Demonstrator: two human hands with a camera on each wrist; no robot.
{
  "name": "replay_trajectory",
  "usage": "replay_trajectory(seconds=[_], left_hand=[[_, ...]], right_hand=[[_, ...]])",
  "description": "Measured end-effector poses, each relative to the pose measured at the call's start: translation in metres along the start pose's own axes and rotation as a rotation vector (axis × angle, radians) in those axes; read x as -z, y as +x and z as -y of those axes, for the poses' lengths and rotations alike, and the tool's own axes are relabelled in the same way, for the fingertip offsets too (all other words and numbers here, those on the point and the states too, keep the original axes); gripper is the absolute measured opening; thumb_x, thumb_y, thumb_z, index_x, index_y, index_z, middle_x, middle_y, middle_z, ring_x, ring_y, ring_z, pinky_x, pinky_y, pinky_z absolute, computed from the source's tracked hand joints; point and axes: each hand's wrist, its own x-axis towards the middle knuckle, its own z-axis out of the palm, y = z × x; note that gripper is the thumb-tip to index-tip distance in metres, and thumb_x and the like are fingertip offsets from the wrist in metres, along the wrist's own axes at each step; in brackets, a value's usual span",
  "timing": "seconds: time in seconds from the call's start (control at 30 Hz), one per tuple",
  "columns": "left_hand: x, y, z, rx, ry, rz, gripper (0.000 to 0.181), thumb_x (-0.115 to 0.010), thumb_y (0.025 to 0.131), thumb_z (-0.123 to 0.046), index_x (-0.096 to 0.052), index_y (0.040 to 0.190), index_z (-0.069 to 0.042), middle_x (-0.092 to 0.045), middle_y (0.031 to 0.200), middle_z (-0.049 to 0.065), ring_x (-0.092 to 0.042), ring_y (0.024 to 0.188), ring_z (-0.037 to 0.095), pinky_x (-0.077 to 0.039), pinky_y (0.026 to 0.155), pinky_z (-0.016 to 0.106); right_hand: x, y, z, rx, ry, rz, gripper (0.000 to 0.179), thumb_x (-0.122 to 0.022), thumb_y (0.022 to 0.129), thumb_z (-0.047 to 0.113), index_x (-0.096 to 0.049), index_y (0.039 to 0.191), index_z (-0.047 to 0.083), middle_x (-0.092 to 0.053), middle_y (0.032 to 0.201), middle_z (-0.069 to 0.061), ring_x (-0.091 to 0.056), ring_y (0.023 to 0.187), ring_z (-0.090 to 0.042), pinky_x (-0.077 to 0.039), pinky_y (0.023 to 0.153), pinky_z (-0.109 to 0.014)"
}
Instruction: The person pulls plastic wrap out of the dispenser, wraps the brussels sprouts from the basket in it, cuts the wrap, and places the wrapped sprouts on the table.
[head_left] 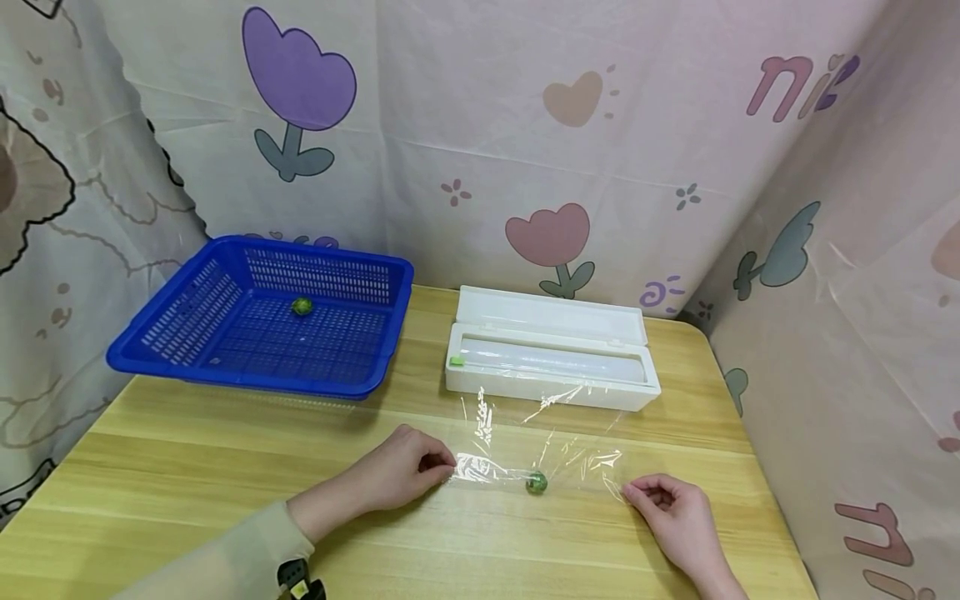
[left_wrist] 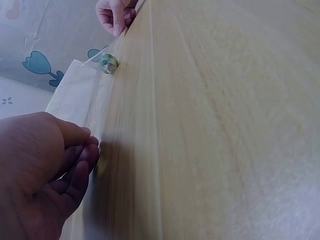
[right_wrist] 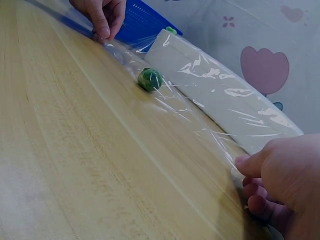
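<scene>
Clear plastic wrap (head_left: 581, 458) stretches from the white dispenser box (head_left: 480, 381) toward the person. My left hand (head_left: 408, 468) pinches one near corner between thumb and fingers. The opposite near corner is pinched by my right hand (head_left: 678, 512). Between the hands, at the wrap's near edge, is a small green Brussels sprout (right_wrist: 149, 79). The wrap shows around it in the right wrist view, but whether it lies over or under the sprout I cannot tell. Inside the box, whose lid stands open at the back, lies the wrap roll (head_left: 555, 360).
A blue mesh basket (head_left: 262, 383) stands at the back left of the wooden table (head_left: 465, 558), holding another green sprout (head_left: 302, 306). A green slider (head_left: 457, 361) sits at the box's left end. Printed curtains (head_left: 420, 208) hang behind and beside the table.
</scene>
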Motion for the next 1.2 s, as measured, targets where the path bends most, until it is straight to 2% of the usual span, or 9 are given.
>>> replay_trajectory(seconds=[0.3,0.43,0.57,0.87,1.07,1.2], left_hand=[[-0.002,0.001,0.001,-0.030,0.007,-0.020,0.011,-0.078,0.095,-0.007,-0.079,0.091,-0.018,-0.063,0.077,-0.020,-0.058,0.071,-0.002,-0.052,0.066,0.023],[-0.002,0.002,0.002,-0.038,0.020,-0.026,0.008,-0.078,0.094,-0.009,-0.080,0.092,-0.017,-0.063,0.078,-0.021,-0.058,0.072,-0.002,-0.052,0.067,0.023],[-0.001,0.002,0.004,-0.043,0.045,-0.032,0.005,-0.078,0.095,-0.011,-0.080,0.096,-0.015,-0.065,0.082,-0.021,-0.059,0.075,-0.002,-0.054,0.070,0.024],[0.004,0.006,0.001,-0.062,0.116,-0.080,0.006,-0.078,0.096,-0.014,-0.080,0.102,-0.013,-0.072,0.094,-0.014,-0.066,0.090,0.004,-0.057,0.085,0.033],[-0.002,0.015,-0.010,-0.172,0.089,-0.120,0.015,-0.078,0.097,-0.016,-0.079,0.110,-0.010,-0.075,0.103,-0.004,-0.069,0.098,0.011,-0.058,0.090,0.034],[-0.010,0.024,-0.023,-0.231,0.039,-0.105,0.017,-0.080,0.096,-0.014,-0.080,0.112,-0.009,-0.075,0.106,-0.003,-0.069,0.101,0.010,-0.057,0.093,0.030]], right_hand=[[0.002,-0.002,0.002,-0.022,0.040,-0.003,0.012,-0.085,0.092,0.012,-0.077,0.095,0.004,-0.073,0.083,0.000,-0.064,0.068,-0.010,-0.054,0.060,-0.021],[0.005,-0.003,0.002,-0.026,0.087,-0.018,0.015,-0.085,0.092,0.012,-0.076,0.099,0.001,-0.072,0.082,-0.003,-0.062,0.065,-0.011,-0.052,0.055,-0.023],[0.007,-0.002,0.001,0.011,0.116,-0.044,0.014,-0.084,0.092,0.006,-0.075,0.101,0.001,-0.070,0.081,-0.005,-0.060,0.063,-0.012,-0.051,0.052,-0.023],[0.009,0.002,0.002,0.276,0.157,-0.103,0.024,-0.083,0.084,-0.013,-0.076,0.101,0.001,-0.071,0.090,-0.007,-0.064,0.074,-0.013,-0.053,0.065,-0.018],[0.002,0.005,0.018,0.475,0.199,-0.022,0.030,-0.082,0.081,-0.019,-0.075,0.104,-0.001,-0.071,0.094,-0.004,-0.064,0.079,-0.013,-0.053,0.070,-0.018],[-0.007,0.005,0.031,0.566,0.218,0.032,0.033,-0.083,0.080,-0.017,-0.077,0.107,0.002,-0.073,0.097,-0.003,-0.064,0.079,-0.013,-0.053,0.070,-0.020]])
